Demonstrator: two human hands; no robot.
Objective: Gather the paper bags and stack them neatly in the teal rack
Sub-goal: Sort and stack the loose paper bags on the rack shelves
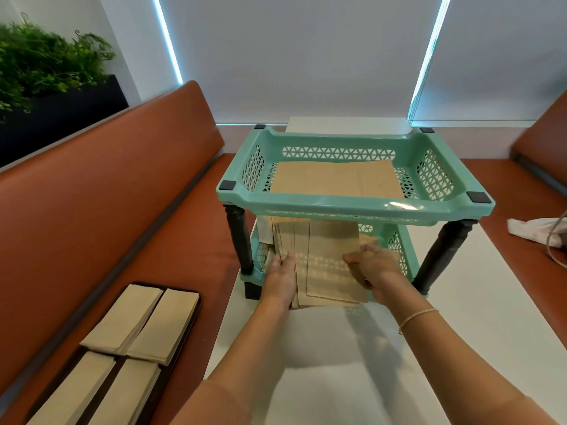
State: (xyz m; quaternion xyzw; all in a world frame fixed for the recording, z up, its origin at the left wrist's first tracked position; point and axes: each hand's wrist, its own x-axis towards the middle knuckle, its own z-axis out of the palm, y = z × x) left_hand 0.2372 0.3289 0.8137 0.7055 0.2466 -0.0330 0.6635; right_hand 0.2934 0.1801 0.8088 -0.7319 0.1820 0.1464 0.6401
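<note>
A teal rack [352,207] with two tiers stands on a white table [460,317]. Both hands hold a fanned stack of brown paper bags [331,259] that lies half inside the lower tier, its near end sticking out over the table. The left hand [280,273] grips the stack's left edge, fingers curled over it. The right hand [372,265] grasps the right edge, thumb on top. One flat paper bag [334,179] lies in the upper tier. To the near left, a dark tray [187,326] on the orange bench [107,194] carries four piles of bags [138,329].
</note>
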